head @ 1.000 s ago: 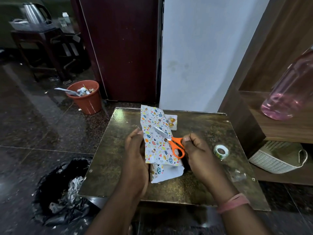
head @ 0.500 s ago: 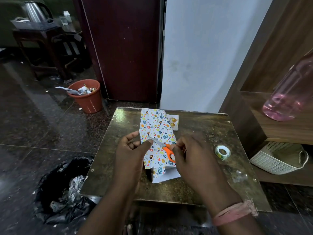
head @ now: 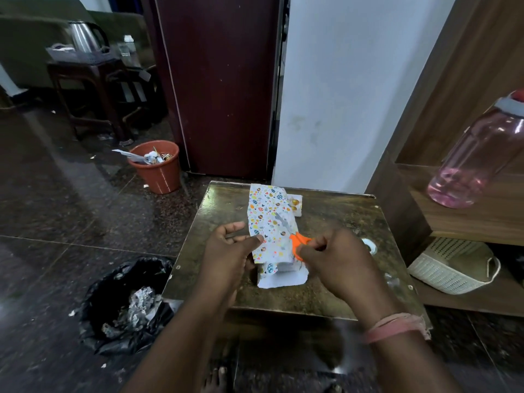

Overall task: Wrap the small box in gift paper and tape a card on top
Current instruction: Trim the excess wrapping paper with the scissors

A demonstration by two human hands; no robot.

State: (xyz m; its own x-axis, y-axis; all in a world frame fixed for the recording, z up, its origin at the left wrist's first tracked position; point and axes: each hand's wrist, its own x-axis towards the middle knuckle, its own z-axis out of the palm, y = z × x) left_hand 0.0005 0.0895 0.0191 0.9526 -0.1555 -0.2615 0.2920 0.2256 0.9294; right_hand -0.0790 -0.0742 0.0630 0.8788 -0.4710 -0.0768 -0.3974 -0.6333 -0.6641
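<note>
**Paper lifted over the brass-toned table, scissors in your right hand**

You are looking down at a small square table [head: 334,285] with a worn, golden top, standing on dark polished floor tiles against a white wall and a dark red door. On the floor off the table's far-left corner sits an orange bucket [head: 157,168] holding scraps, and off its near-left corner a black bag-lined bin [head: 124,302] holds crumpled foil. To the right, a wooden shelf carries a pink water bottle [head: 476,163], with a cream woven basket [head: 450,268] on the level below.

Near the table's right edge a roll of clear tape [head: 368,245] lies flat, partly hidden behind your right hand [head: 337,265]. At the far edge, a small card [head: 296,204] with gold ornaments peeks out from behind the gift paper [head: 269,222].

Your left hand [head: 229,253] pinches the paper's left edge between thumb and fingers, holding the patterned strip up so it rises toward the far edge. Your right hand's fingers are curled through the orange handles of the scissors [head: 295,239], whose blades lie against the paper's right side; I cannot tell how far the blades are parted. Below both hands, at the table's middle, a partly wrapped bundle [head: 280,275] rests on the top, with white paper underside spread toward the near edge. The box itself is covered.
</note>
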